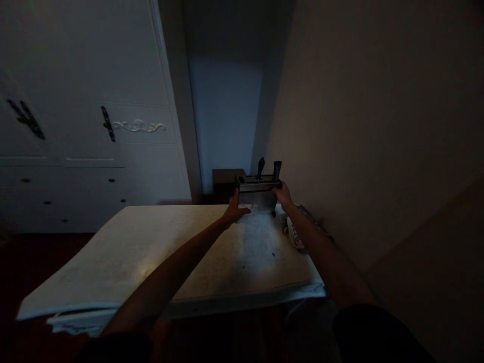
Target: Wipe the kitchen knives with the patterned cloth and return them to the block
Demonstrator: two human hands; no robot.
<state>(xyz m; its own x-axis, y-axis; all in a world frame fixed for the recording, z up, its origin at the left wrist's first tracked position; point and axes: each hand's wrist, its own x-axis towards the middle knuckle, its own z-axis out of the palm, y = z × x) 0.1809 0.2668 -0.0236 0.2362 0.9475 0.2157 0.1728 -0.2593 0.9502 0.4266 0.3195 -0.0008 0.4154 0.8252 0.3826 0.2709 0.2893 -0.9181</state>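
A knife block (254, 186) with a metallic top bar and black end pieces is held over the far part of the table. Two black handles (277, 170) stick up out of its top. Below the bar its front looks see-through. My left hand (233, 210) grips its left end, the thumb stretched along the lower front. At the right end, my right hand (283, 195) is closed around the upper corner. The dim light hides what hangs inside, and whether the base touches the table cannot be made out.
A pale cloth covers the long table (151, 237), with small dark specks (274, 254) on it. A patterned whitish item (294, 236) lies by the right wall, partly behind my right forearm. White cabinets (151, 166) stand at the left, and a brown box-like piece (227, 176) beyond the table.
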